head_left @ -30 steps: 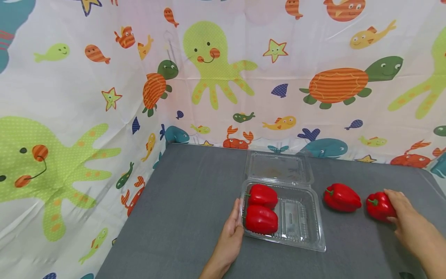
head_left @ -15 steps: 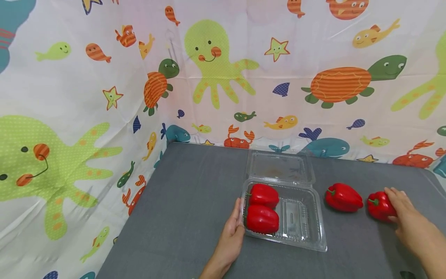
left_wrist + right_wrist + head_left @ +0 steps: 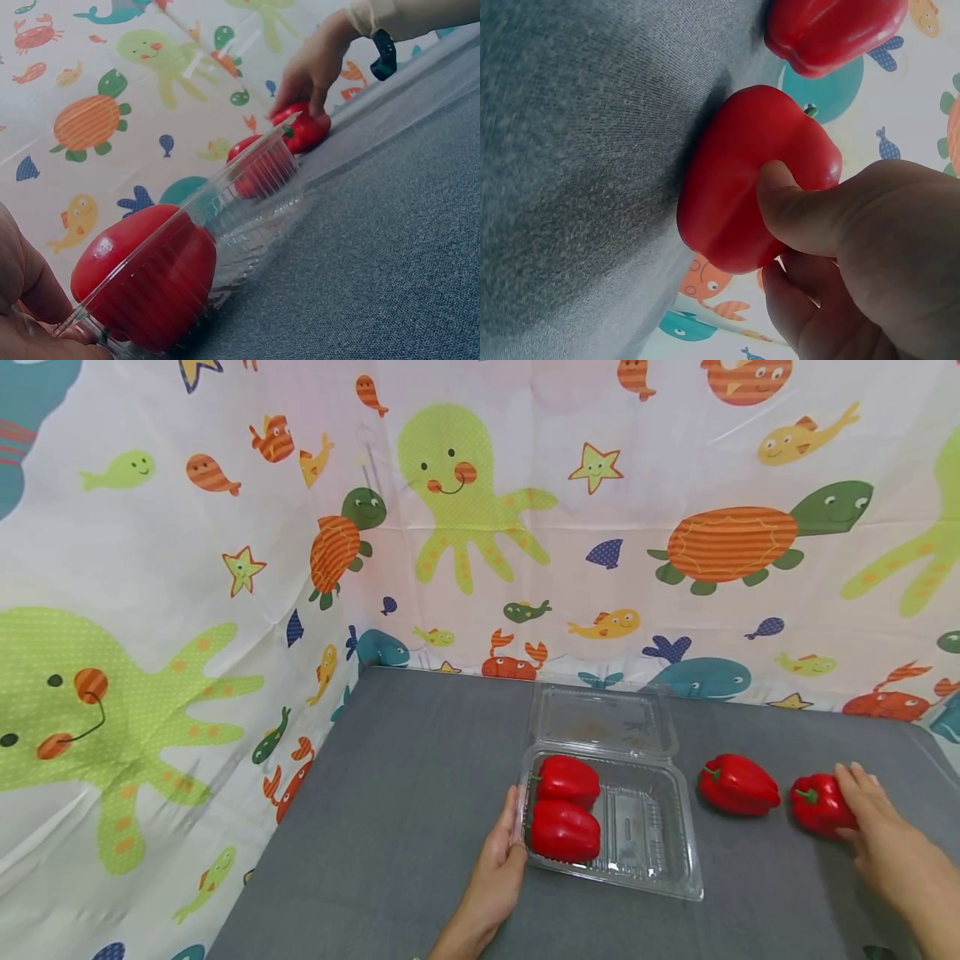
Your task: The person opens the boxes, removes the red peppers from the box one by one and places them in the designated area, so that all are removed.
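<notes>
A clear plastic clamshell container (image 3: 652, 872) lies with its lid folded back on the grey table. My left hand (image 3: 491, 872) pinches the container's left rim, fingers outside and thumb near the front corner. Two red bell peppers sit in its left half, a rear pepper (image 3: 567, 780) and a front pepper (image 3: 566, 832). To the right of the container, a third bell pepper (image 3: 738, 785) rests on the table. My right hand (image 3: 888, 835) holds the rightmost bell pepper (image 3: 754, 180), its thumb on one side and fingers on the other; this pepper appears to be on the table.
The open lid (image 3: 603, 720) lies flat behind the container, close to the back curtain (image 3: 480, 635). Grey cloth covers the table (image 3: 405, 793). A sea-animal curtain (image 3: 172, 552) also borders the left side. Part of a small dark object (image 3: 877, 952) shows at the bottom right.
My right hand's fingers have shifted slightly to the right on the rightmost bell pepper. The left hand and the container look unmoved.
</notes>
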Demonstrator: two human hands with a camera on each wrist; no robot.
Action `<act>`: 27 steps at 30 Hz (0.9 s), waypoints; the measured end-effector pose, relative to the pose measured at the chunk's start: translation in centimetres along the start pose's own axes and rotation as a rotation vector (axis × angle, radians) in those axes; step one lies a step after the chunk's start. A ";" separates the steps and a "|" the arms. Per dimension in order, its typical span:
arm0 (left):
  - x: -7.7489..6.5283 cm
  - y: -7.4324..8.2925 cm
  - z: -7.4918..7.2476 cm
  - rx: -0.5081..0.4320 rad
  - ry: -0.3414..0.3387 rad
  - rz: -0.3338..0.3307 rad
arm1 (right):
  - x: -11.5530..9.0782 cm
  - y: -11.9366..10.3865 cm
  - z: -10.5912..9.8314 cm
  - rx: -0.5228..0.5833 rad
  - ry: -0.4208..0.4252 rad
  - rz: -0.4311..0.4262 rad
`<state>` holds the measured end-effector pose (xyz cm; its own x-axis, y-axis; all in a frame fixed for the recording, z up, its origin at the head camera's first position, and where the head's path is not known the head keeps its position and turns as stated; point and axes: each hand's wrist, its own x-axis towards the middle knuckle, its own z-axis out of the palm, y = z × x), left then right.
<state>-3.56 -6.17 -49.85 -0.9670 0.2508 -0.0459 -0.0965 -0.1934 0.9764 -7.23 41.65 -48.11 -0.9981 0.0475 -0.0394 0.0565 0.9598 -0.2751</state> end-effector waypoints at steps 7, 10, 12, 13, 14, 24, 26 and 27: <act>0.1 -0.1 0.0 -0.011 -0.003 0.002 | -0.2 0.4 0.1 0.010 0.030 -0.038; 0.1 -0.1 0.0 -0.014 0.000 0.002 | -0.7 0.0 -0.2 0.005 0.066 -0.067; 0.1 -0.1 0.0 -0.014 0.000 0.000 | -1.0 -0.7 -0.6 -0.002 0.084 -0.076; 0.1 -0.1 0.0 -0.014 0.001 -0.001 | -1.2 -1.2 -0.8 -0.001 0.100 -0.085; 0.1 -0.1 0.0 -0.011 0.001 -0.002 | -1.4 -1.8 -1.1 0.000 0.110 -0.092; 0.2 0.0 -0.1 -0.018 -0.002 -0.003 | -2.6 -7.2 -3.2 0.019 0.154 -0.176; 0.1 0.0 0.0 -0.021 -0.001 -0.003 | -2.9 -8.3 -3.4 0.035 0.152 -0.189; 0.1 0.0 0.0 -0.022 0.002 -0.006 | -3.0 -8.9 -3.4 0.047 0.164 -0.206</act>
<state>-3.68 -6.18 -49.85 -0.9667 0.2505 -0.0521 -0.1074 -0.2127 0.9712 -4.82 33.95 -42.24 -0.9791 -0.1001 0.1771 -0.1514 0.9400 -0.3058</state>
